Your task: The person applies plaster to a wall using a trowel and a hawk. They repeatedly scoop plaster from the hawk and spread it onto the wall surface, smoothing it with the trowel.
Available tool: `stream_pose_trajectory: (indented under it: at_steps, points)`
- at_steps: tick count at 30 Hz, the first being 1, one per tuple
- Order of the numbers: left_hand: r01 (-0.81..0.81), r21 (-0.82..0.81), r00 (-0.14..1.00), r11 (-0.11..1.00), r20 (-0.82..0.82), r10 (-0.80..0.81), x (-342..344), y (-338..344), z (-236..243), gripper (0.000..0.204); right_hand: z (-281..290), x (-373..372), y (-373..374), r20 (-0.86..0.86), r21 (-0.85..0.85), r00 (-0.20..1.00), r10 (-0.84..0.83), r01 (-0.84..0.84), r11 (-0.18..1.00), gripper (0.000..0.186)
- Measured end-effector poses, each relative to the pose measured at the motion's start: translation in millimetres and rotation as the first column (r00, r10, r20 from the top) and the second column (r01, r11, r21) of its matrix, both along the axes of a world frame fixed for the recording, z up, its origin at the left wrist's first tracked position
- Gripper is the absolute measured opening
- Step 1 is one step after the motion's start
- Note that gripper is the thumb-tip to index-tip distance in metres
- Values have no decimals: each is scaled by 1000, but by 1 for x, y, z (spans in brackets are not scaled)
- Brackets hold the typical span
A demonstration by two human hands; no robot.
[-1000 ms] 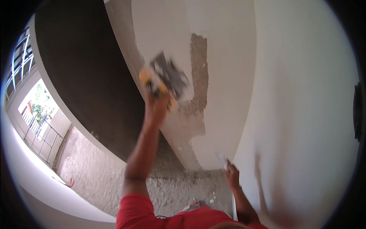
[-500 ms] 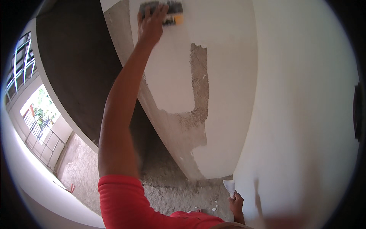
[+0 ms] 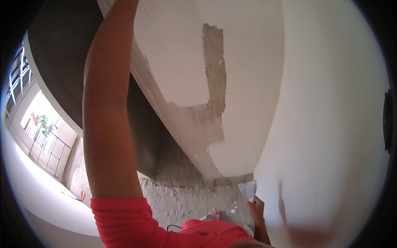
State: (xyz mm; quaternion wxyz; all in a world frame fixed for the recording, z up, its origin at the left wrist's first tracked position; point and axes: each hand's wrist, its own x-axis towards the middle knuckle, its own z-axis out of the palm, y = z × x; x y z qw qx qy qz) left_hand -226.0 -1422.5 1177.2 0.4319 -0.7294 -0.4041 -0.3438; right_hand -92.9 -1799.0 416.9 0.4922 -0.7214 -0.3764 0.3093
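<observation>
My left arm (image 3: 109, 95), bare below a red sleeve, stretches up past the top edge; its hand and anything in it are out of view. The arm passes in front of a wall (image 3: 178, 70) coated in smooth white, with a rough grey unfilled strip (image 3: 216, 66) running down it and spreading toward the lower left. Low on the right, my right hand (image 3: 257, 208) is closed round the handle of a putty knife (image 3: 248, 189). Its broad, flared blade points up and looks smeared with white.
A white side wall (image 3: 326, 124) rises close on my right. Beyond the coated wall's slanting edge lies a dark surface (image 3: 58, 53). Rough concrete floor (image 3: 178, 206) with several white bits (image 3: 233, 211) lies below. At far left is a metal railing (image 3: 49, 149) by a bright opening.
My left arm has reached farther up, taking its hand and the dark-and-yellow spreading blade out of view. The right hand with the putty knife sits slightly higher in the picture.
</observation>
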Motion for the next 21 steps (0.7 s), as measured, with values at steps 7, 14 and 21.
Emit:
stream_pose_trajectory:
  at_steps: [7, 14, 21]
  points:
    - [-127, 65, 991, 990, -37, 130, 4, 31, -148, 67, 6, 27, -15, -37, -65, 999, 4, -6, 998, 22]
    - [-48, -116, 999, 992, -2, 48, -37, 31, -451, 78, -10, 48, -21, 11, -137, 999, 45, -43, 990, 21]
    - [-41, -373, 993, 927, -115, -3, -67, -44, -455, 72, -32, 50, -34, 168, -45, 985, -41, 50, 998, 30]
